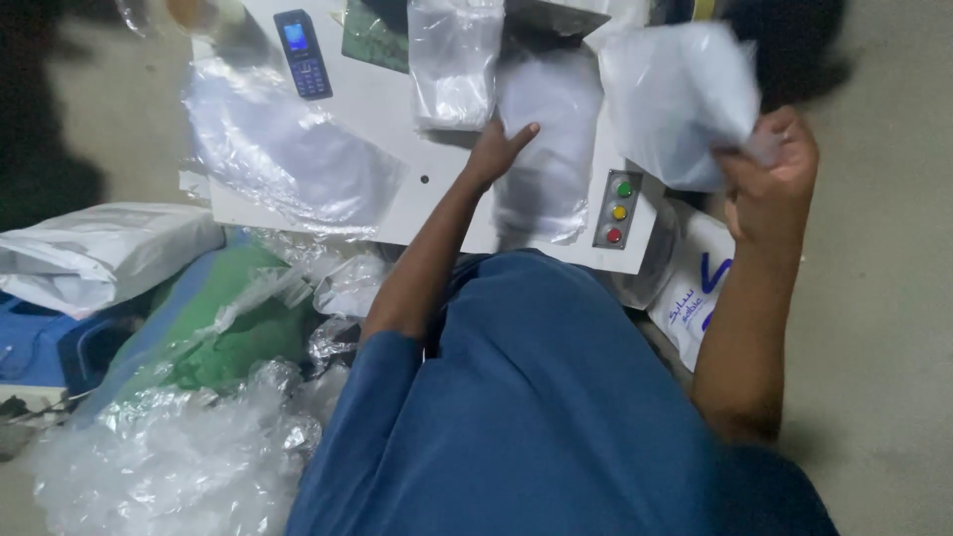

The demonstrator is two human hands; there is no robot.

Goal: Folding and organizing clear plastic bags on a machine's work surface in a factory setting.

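My left hand (499, 146) lies flat with fingers stretched on a clear plastic bag holding something white (546, 149), which rests on the white table (397, 109). My right hand (769, 179) is raised at the right, past the table's edge, and grips the corner of another clear plastic bag (675, 99) in the air. A further clear packet (455, 62) stands just beyond my left hand.
A dark mobile phone (303, 53) lies at the table's far left beside loose clear bags (283, 149). A small panel with green, yellow and red buttons (617, 210) sits at the table's near edge. Crumpled plastic film (169, 457), green cloth and a white sack (99, 248) fill the floor at left.
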